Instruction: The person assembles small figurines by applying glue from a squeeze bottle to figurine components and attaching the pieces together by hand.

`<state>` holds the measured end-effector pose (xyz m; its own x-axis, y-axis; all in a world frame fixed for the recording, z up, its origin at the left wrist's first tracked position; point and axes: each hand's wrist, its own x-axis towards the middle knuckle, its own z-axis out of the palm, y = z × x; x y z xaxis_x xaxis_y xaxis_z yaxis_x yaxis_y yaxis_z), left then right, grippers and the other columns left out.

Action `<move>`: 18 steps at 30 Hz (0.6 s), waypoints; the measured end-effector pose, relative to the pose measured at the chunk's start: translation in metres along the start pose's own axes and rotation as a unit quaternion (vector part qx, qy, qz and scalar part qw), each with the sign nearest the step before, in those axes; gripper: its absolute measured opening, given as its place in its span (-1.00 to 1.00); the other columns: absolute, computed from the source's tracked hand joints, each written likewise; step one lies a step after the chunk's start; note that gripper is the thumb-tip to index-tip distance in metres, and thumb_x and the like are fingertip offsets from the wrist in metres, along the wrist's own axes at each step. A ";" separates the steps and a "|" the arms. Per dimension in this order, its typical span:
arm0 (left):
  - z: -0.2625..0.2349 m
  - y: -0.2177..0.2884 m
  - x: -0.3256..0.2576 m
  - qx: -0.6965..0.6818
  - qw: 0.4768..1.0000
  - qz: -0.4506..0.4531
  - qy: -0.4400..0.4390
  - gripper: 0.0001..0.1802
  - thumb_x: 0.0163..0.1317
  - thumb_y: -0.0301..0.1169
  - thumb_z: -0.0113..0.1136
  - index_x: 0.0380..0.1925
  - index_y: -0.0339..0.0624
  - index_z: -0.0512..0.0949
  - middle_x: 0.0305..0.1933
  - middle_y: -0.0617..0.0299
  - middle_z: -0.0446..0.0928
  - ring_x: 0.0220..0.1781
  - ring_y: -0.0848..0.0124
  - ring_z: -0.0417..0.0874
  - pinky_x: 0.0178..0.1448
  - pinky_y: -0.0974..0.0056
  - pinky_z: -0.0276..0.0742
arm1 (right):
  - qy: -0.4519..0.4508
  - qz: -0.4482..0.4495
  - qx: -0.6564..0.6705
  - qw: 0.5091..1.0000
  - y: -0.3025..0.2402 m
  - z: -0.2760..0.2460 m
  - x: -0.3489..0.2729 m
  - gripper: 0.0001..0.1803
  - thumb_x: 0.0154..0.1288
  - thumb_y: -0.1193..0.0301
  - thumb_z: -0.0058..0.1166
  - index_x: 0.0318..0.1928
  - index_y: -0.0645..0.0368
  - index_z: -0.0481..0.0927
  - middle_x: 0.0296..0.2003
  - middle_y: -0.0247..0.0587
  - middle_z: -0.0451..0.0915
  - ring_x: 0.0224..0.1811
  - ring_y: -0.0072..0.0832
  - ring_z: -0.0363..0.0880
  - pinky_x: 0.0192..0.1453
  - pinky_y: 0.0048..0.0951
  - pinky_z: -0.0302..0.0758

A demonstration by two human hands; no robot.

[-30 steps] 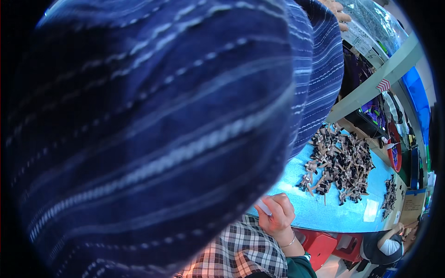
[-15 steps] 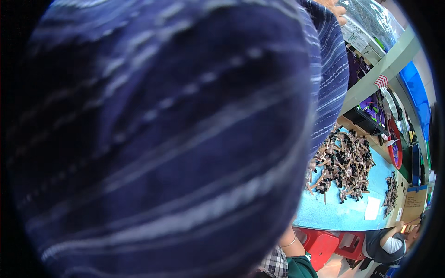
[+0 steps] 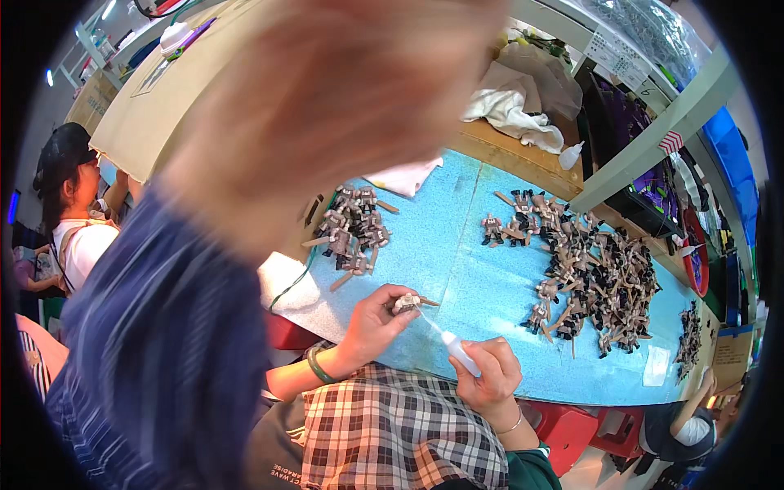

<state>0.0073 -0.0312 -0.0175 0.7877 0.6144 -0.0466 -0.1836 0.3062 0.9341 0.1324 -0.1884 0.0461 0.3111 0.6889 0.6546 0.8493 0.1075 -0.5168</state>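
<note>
In front of the plaid apron [image 3: 384, 416], my left hand [image 3: 371, 328] pinches a small toy figure [image 3: 406, 305] between thumb and fingers. A flat brown piece [image 3: 428, 301] sticks out beside the figure. My right hand [image 3: 492, 371] is wrapped around a white squeeze bottle [image 3: 460, 353], its thin nozzle pointing up-left at the figure. Whether the tip touches it I cannot tell. Another person's blue striped sleeve [image 3: 171, 351] and blurred bare arm [image 3: 343, 98] cross the upper left, hiding part of the table behind.
A big heap of similar brown-and-black figures [image 3: 604, 282] covers the right of the blue tabletop [image 3: 441, 237]; a smaller group [image 3: 355, 229] lies left. A pink cloth [image 3: 408, 177] and a wooden ledge [image 3: 523, 163] are behind. Red stools [image 3: 563, 433] stand right; a capped person [image 3: 73, 212] is left.
The other person's blue sleeve, which covered most of the view, has moved left, and a blurred bare arm shows. Both my hands, the figure, the bottle and the left group are now uncovered.
</note>
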 end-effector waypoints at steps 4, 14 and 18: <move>0.002 -0.001 0.003 -0.021 1.000 0.005 -0.002 -0.69 0.21 -0.73 0.11 -0.03 -0.34 0.40 -0.09 0.19 0.51 -0.04 0.51 0.52 0.07 0.39 0.52 | 0.008 0.008 -0.006 1.000 -0.001 -0.002 -0.002 -0.63 -0.16 0.61 0.37 -0.24 0.25 0.58 -0.41 -0.23 0.59 -0.54 -0.42 0.53 -0.59 -0.50 0.42; 0.000 -0.005 0.002 -0.056 0.998 -0.020 -0.017 -0.67 0.22 -0.70 0.12 -0.01 -0.34 0.40 -0.07 0.19 0.49 -0.01 0.49 0.53 0.11 0.37 0.52 | -0.007 0.005 0.009 1.000 0.000 0.002 0.000 -0.64 -0.15 0.61 0.37 -0.25 0.25 0.59 -0.42 -0.21 0.59 -0.55 -0.42 0.53 -0.58 -0.50 0.43; -0.003 -0.007 0.002 -0.035 0.999 -0.012 -0.020 -0.67 0.22 -0.70 0.11 -0.01 -0.34 0.40 -0.06 0.18 0.49 -0.01 0.49 0.53 0.12 0.36 0.53 | -0.004 0.008 0.008 1.000 0.001 0.003 -0.001 -0.65 -0.15 0.61 0.37 -0.25 0.25 0.60 -0.42 -0.21 0.59 -0.55 -0.41 0.53 -0.58 -0.49 0.43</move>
<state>0.0084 -0.0297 -0.0252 0.8145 0.5778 -0.0526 -0.2051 0.3714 0.9055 0.1316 -0.1874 0.0432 0.3218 0.6964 0.6415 0.8372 0.1072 -0.5363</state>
